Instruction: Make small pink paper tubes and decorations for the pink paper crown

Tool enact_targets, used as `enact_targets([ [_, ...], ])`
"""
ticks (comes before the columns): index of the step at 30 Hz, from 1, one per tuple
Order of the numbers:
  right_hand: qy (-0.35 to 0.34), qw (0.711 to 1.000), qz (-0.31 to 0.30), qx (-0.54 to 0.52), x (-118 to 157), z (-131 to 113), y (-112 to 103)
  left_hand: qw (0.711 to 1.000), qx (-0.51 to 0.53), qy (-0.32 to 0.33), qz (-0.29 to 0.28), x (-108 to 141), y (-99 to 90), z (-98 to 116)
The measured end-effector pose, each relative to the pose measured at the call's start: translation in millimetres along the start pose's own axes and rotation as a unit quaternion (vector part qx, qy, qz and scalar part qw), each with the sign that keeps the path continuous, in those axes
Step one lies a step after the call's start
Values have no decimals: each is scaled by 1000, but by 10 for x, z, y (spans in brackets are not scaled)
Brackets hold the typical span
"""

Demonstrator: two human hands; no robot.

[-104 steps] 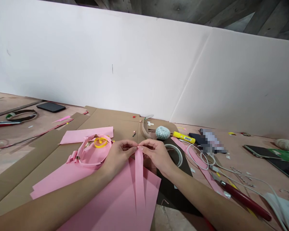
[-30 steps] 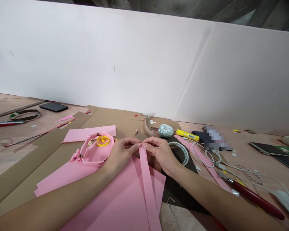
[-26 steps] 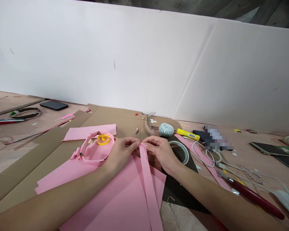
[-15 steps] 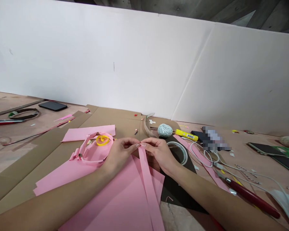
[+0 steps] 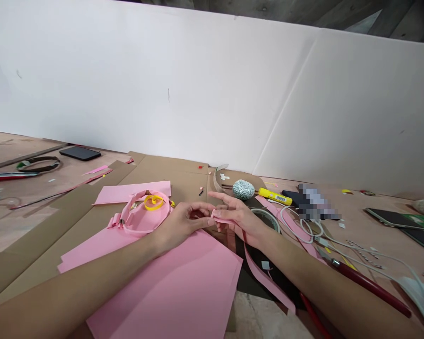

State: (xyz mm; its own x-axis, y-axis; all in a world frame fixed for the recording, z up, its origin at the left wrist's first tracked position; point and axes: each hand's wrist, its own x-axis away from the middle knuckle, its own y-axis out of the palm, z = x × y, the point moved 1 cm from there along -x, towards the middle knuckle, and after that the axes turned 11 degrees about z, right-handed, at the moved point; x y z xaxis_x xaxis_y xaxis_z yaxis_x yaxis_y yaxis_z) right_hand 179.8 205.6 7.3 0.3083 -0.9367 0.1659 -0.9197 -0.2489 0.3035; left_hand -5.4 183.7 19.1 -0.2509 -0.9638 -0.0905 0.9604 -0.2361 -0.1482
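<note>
pink paper strip | yellow paper curl | ball (white, black-speckled)

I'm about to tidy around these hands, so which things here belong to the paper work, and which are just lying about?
Part of the work: left hand, right hand, pink paper strip, pink paper loop, yellow paper coil, pink paper sheet.

Lying about: black smartphone, speckled ball, white cable, red-handled tool.

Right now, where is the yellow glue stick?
In the head view, the yellow glue stick lies beyond the person's right hand, just right of the speckled ball.
</note>
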Motion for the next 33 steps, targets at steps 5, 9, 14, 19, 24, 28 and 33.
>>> enact_targets([
  [5,-26,999,-19,32,-42,26,-28,997,-79,16,-11,11,-43,65],
  [9,-22,998,-14,56,-36,57,12,975,-195,109,-16,22,-101,150],
  [14,-35,997,36,65,10,66,111,946,-272,179,-2,33,-133,187],
  [19,-68,992,93,61,6,62,143,968,-214,126,38,36,-94,110],
  [24,-51,989,139,16,0,59,156,995,-31,-9,92,22,-41,18],
  [28,-27,990,136,0,33,75,201,993,-17,-27,113,3,-48,-43],
  [33,-6,993,120,20,68,78,220,990,-31,-18,133,-19,-84,-79],
])
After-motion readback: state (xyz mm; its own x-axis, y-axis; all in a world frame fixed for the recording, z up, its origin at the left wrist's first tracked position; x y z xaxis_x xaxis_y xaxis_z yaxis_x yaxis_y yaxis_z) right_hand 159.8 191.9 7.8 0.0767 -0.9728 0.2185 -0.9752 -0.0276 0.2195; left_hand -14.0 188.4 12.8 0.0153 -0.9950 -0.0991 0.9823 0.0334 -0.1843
